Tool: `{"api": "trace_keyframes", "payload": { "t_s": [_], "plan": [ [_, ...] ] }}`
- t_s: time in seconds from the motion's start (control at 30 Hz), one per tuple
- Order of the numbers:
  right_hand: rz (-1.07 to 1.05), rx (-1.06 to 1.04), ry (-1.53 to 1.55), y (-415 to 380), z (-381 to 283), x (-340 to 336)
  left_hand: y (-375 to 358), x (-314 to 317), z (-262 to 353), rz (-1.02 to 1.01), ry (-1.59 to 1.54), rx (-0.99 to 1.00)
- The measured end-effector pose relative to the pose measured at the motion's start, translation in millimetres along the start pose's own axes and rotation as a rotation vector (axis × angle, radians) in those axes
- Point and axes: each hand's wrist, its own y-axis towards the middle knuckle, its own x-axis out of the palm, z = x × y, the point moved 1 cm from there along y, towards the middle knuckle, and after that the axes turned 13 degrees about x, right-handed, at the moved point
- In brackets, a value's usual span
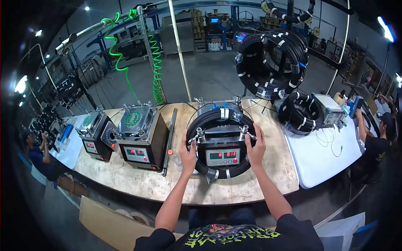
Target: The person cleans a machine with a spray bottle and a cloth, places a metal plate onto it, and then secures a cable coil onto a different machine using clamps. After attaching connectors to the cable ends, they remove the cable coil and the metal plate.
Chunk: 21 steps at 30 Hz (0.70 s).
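A coil of black cable (229,172) with white tape bands circles a metal machine (201,149) whose red digits show 8 and 0.13. On the coil's left side my left hand (188,154) is closed, fingers toward the rim and thumb near a metal fitting. My right hand (256,149) grips the right side of the same coil, its thumb beside the other fitting. The coil's lower edge hangs in front of the machine, below the display.
Two more display machines (142,144) (95,146) and a metal bar (169,142) lie left on the wooden table (201,194). Black coils (272,62) (300,113) hang and rest at right, by a white table (322,161). People work at both sides.
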Motion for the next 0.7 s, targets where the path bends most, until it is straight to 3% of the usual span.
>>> {"api": "trace_keyframes", "payload": {
  "t_s": [0.23,0.5,0.7],
  "plan": [
    [-0.089,0.119,0.164,-27,33,1,-8,0,8,0.023,0.008,-0.027],
    [-0.015,0.122,0.173,-30,31,4,-18,1,18,0.052,-0.066,-0.136],
    [0.028,0.350,0.287,-61,41,12,-58,13,28,0.106,-0.020,-0.187]
  ]
}}
